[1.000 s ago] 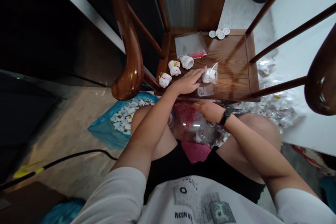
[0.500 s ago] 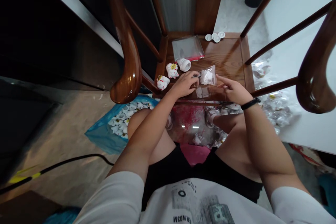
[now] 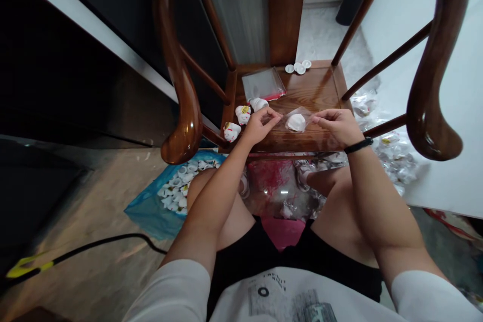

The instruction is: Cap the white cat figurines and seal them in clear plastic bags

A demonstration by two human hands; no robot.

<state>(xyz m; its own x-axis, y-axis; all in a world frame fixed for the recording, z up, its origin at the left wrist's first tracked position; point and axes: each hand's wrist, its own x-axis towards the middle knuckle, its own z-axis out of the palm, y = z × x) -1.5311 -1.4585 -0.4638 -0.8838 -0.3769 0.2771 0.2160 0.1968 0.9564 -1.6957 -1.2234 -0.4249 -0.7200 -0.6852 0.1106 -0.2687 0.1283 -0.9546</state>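
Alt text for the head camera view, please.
A person's left hand and right hand pinch opposite edges of a clear plastic bag holding a white piece, over a wooden chair seat. White cat figurines stand nearby; a blue bag sits by the left knee.

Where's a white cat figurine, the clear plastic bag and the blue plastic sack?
White ceramic cat figurine with red collar [image 3: 231, 131]: head view, on its body.
Clear plastic bag [image 3: 304, 112]: head view, on its film.
Blue plastic sack [image 3: 145, 214]: head view, on its corner.
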